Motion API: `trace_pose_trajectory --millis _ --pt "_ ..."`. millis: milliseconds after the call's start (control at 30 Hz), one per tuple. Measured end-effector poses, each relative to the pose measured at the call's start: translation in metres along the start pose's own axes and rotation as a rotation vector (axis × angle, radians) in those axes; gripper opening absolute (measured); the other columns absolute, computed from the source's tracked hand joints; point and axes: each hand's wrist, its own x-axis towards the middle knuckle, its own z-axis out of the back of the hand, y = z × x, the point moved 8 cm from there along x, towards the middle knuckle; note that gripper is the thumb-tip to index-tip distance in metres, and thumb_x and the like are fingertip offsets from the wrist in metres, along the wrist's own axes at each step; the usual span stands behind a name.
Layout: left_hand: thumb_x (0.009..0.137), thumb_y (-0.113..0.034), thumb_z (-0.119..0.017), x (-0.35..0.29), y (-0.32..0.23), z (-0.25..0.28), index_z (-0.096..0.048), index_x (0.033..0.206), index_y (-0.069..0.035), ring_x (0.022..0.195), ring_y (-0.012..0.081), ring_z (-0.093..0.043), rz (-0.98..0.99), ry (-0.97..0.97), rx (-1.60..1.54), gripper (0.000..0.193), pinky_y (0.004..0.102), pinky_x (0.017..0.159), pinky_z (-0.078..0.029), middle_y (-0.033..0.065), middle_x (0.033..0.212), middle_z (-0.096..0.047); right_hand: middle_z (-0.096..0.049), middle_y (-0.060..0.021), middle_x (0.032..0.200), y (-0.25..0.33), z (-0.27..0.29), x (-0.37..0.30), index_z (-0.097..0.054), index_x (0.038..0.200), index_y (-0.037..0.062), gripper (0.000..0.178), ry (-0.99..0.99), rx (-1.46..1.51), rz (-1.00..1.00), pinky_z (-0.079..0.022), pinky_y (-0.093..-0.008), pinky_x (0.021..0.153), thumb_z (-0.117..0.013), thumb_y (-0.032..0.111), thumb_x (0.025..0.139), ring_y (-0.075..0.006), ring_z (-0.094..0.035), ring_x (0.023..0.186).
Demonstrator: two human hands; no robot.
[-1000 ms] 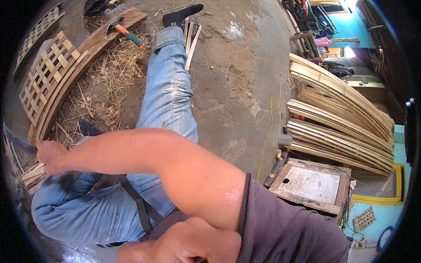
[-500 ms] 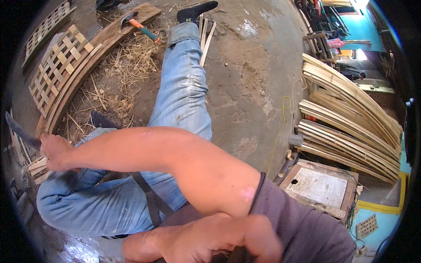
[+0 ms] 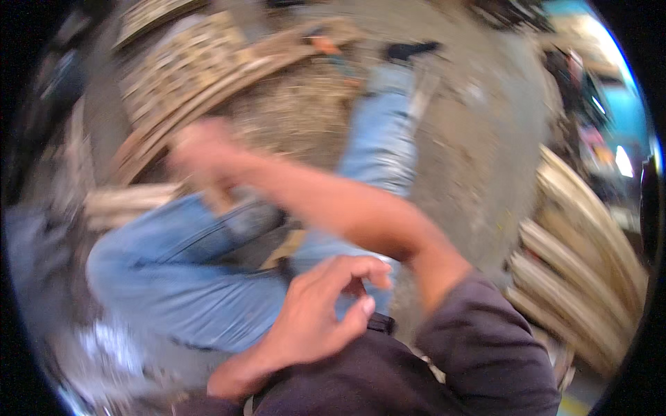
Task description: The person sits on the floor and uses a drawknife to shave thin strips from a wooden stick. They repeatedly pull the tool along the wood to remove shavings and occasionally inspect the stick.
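Observation:
My right hand (image 3: 207,154) is smeared by motion above my bent left knee, near the long wooden plank (image 3: 277,61). Whether it holds anything is too blurred to see; a brownish shape shows just below it. My left hand (image 3: 319,308) is raised over my lap, fingers curved and thumb apart, with nothing between them. A woven lattice panel of pale strips (image 3: 184,69) leans on the far side of the plank. On the plank's far end lies a hammer (image 3: 325,46) with an orange and green handle. Pale wood strips (image 3: 132,197) lie beside my bent knee.
Dry shavings (image 3: 298,104) cover the ground between the plank and my outstretched leg (image 3: 378,139). Bundles of long split strips (image 3: 576,270) stand at the right. More strips (image 3: 424,93) lie by my foot. A second panel (image 3: 149,19) is at the far left.
My right hand has swung away from the left edge toward the plank; the dark blade it held is no longer visible. My left hand has risen and its fingers have parted. The view has shifted.

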Motion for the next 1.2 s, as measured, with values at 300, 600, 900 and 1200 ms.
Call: trace_pose_trajectory --millis 300,600,900,1200 --pt "0.090 -0.006 -0.057 -0.209 -0.023 0.245 -0.059 0.100 -0.003 0.079 0.0093 -0.058 -0.223 -1.321 0.584 0.011 0.0220 0.068 -0.046 0.0043 0.089 -0.061 -0.051 0.0009 0.071 -0.189 0.176 -0.083 -0.053 0.092 0.0126 0.023 -0.447 0.261 -0.112 -0.043 -0.0253 0.051 -0.067 0.030 0.088 -0.0105 -0.049 0.057" --pt "0.087 -0.019 -0.066 -0.225 0.176 0.407 -0.066 0.096 -0.005 0.080 0.0164 -0.063 0.212 -1.562 0.674 0.016 0.0312 0.076 -0.050 0.0050 0.083 -0.067 -0.051 -0.0019 0.069 -0.271 0.186 -0.089 -0.052 0.092 0.0085 0.027 -0.612 0.284 -0.055 -0.045 -0.0282 0.048 -0.064 0.032 0.090 -0.0133 -0.051 0.054" --pt "0.077 -0.027 -0.077 -0.131 0.186 0.429 -0.053 0.115 -0.007 0.100 0.0296 -0.063 0.710 -1.791 0.785 0.048 0.0424 0.080 -0.052 0.0092 0.095 -0.064 -0.053 -0.0034 0.066 -0.267 0.188 -0.091 -0.050 0.092 0.0085 0.022 -0.583 0.295 -0.063 -0.044 -0.0287 0.045 -0.062 0.026 0.090 -0.0154 -0.052 0.050" --pt "0.093 -0.019 -0.056 -0.173 0.256 0.440 -0.053 0.110 -0.005 0.086 0.0253 -0.068 0.532 -1.699 0.397 0.022 0.0381 0.078 -0.050 0.0119 0.095 -0.065 -0.052 -0.0035 0.068 -0.266 0.178 -0.086 -0.049 0.093 0.0073 0.020 -0.512 0.266 -0.107 -0.045 -0.0290 0.048 -0.061 0.023 0.090 -0.0156 -0.054 0.055"
